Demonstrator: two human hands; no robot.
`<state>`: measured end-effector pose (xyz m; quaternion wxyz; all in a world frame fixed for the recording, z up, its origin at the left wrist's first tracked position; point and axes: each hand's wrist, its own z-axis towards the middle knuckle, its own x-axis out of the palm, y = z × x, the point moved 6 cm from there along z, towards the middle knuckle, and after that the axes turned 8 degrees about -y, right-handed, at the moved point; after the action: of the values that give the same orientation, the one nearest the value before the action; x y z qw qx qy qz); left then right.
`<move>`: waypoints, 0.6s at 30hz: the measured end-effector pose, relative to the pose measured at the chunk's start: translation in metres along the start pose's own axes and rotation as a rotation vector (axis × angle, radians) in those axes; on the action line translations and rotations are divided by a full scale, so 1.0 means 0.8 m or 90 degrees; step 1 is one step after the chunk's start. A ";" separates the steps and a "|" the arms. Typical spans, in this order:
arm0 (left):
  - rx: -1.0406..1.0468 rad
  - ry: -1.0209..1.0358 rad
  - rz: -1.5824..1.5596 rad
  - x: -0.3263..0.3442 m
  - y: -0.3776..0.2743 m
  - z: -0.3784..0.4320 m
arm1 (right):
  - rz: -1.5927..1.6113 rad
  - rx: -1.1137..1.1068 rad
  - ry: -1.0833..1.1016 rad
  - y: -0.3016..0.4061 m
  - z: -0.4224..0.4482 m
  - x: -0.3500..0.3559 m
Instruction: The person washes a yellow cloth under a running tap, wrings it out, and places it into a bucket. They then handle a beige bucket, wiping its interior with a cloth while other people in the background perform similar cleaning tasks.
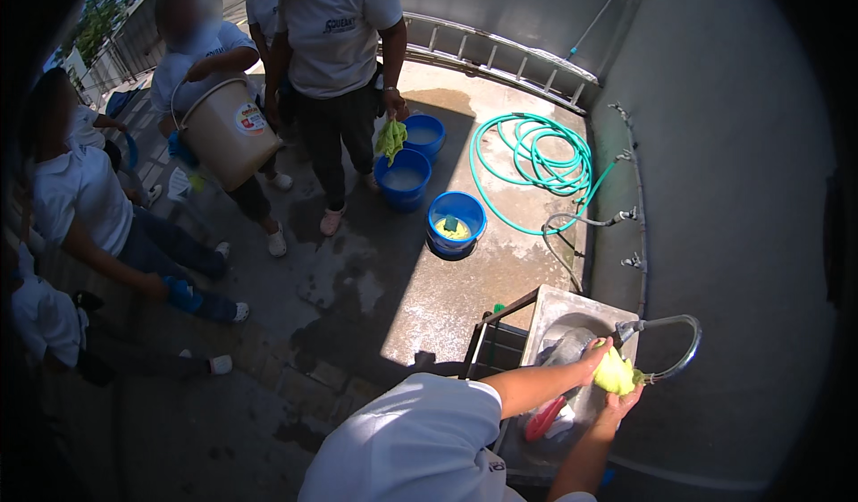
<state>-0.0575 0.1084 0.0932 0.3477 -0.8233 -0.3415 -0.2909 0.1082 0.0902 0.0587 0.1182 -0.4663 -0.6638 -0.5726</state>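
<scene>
A yellow-green cloth [614, 370] is bunched between my two hands above a sink [548, 301], under the spout of a curved metal faucet [694, 341]. My left hand [594, 360] grips the cloth's upper left end. At its lower right end, my right hand [623, 403] holds it from below. Inside the basin lie a red brush or similar red item [544, 419], a whitish item [562, 423] and a clear plastic-like item [570, 346], partly hidden by my left forearm.
Several blue buckets [457, 201] stand on the concrete floor near a coiled green hose [536, 160]. A ladder [493, 56] lies along the wall, which carries several taps [627, 215]. Several people stand at the left; one holds a beige bucket [224, 133], another a green cloth [391, 141].
</scene>
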 end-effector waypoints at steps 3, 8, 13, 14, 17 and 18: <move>-0.093 -0.096 0.039 -0.003 0.023 -0.005 | -0.198 -0.374 0.033 0.015 -0.032 -0.025; -0.069 0.150 0.345 0.041 0.055 -0.001 | 0.172 0.134 -0.412 -0.033 -0.036 -0.130; 0.215 0.318 0.697 0.059 0.065 0.010 | 0.396 0.174 -0.594 -0.053 -0.064 -0.144; 0.172 0.362 0.729 0.064 0.063 0.006 | 0.450 0.195 -0.592 -0.057 -0.069 -0.146; 0.253 0.343 0.905 0.089 0.042 -0.015 | 0.575 0.382 -0.412 -0.065 -0.077 -0.111; 0.309 0.305 0.946 0.096 0.036 -0.021 | 0.541 0.396 -0.324 -0.065 -0.082 -0.094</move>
<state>0.0065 0.1076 0.1472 0.6821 -0.6520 0.3234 -0.0708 0.0847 0.0013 -0.0066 0.3058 -0.7581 -0.5628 -0.1227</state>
